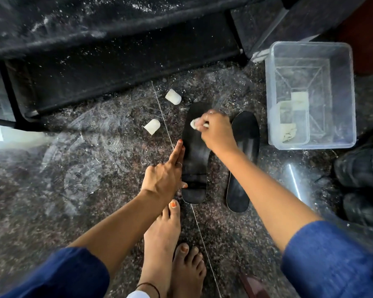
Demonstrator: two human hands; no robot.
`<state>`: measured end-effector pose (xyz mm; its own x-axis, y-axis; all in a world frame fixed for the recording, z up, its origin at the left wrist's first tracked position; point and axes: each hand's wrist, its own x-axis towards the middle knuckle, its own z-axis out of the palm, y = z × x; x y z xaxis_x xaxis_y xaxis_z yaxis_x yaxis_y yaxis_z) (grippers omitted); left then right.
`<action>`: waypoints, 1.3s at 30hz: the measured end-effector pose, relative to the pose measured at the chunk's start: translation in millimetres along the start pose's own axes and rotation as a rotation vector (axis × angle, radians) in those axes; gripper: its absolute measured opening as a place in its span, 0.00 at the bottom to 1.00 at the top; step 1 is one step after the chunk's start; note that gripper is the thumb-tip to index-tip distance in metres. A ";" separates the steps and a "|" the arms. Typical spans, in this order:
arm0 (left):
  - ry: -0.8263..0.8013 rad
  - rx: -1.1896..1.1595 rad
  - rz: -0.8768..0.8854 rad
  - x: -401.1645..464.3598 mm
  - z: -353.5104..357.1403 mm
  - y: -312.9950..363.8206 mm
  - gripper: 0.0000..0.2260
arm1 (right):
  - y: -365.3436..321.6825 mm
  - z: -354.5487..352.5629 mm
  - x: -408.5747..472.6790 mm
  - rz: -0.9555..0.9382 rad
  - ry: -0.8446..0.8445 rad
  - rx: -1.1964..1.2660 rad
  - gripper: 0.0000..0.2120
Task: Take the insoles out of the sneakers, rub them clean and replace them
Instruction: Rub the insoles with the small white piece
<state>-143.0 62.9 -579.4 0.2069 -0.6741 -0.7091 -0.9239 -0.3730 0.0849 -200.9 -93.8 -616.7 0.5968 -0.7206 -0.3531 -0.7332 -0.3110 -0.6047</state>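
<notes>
Two black insoles lie flat on the speckled stone floor. On the left insole [195, 160], my left hand [166, 175] presses the near left edge with fingers stretched along its side. My right hand [216, 131] is closed on a small white wipe [193, 124] and holds it against the toe end of that insole. The right insole [242, 166] lies untouched beside it, partly under my right forearm. A pair of black sneakers [362, 181] with white lettering stands at the right edge.
A clear plastic box [310, 93] holding pale wipes stands at the back right. Two white crumpled pieces [173, 96] [152, 126] lie on the floor left of the insoles. A dark low shelf frame [116, 61] spans the back. My bare feet [170, 244] are in front.
</notes>
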 end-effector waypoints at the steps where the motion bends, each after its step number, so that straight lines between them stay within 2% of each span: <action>1: -0.010 -0.007 0.005 -1.0 -1.8 0.0 0.40 | 1.2 3.6 -10.6 -0.029 -0.056 -0.026 0.07; 4: -0.025 -0.018 0.013 -2.8 -5.9 1.3 0.37 | 1.0 10.7 -29.3 -0.137 -0.157 -0.076 0.07; 7: -0.017 -0.002 0.007 -2.4 -5.4 1.9 0.39 | -4.5 2.9 -13.5 -0.186 -0.122 -0.114 0.07; 11: 0.001 0.023 0.014 -1.2 -3.1 1.5 0.41 | -8.1 -15.2 38.1 -0.026 0.093 0.066 0.07; 14: -0.009 0.012 0.015 -2.6 -3.8 0.3 0.41 | -6.8 -15.8 51.4 0.063 0.133 0.091 0.08; 20: -0.012 -0.013 0.017 -2.5 -4.1 -0.3 0.40 | -9.5 0.9 10.7 -0.191 -0.088 -0.068 0.06; 24: -0.004 0.005 0.017 -0.8 -2.5 0.1 0.41 | -15.8 -8.3 22.4 -0.185 -0.156 -0.075 0.07; 27: -0.012 0.010 0.013 -3.0 -3.3 1.7 0.40 | -16.0 -9.6 33.0 -0.152 -0.048 -0.038 0.07; 30: -0.002 0.033 0.026 -1.4 -2.0 0.4 0.41 | -16.0 -10.4 54.3 0.015 0.111 0.057 0.08; 32: -0.006 0.032 0.024 -3.2 -3.1 0.5 0.40 | -19.1 -11.9 56.2 0.058 0.140 0.090 0.08; 39: -0.023 -0.008 0.018 0.9 -0.8 -1.0 0.39 | -1.3 14.0 -45.9 -0.019 -0.123 -0.015 0.07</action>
<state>-141.6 62.2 -579.6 0.1828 -0.6658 -0.7234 -0.9249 -0.3660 0.1031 -222.8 -51.7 -609.7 0.6456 -0.6333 -0.4269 -0.7254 -0.3336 -0.6021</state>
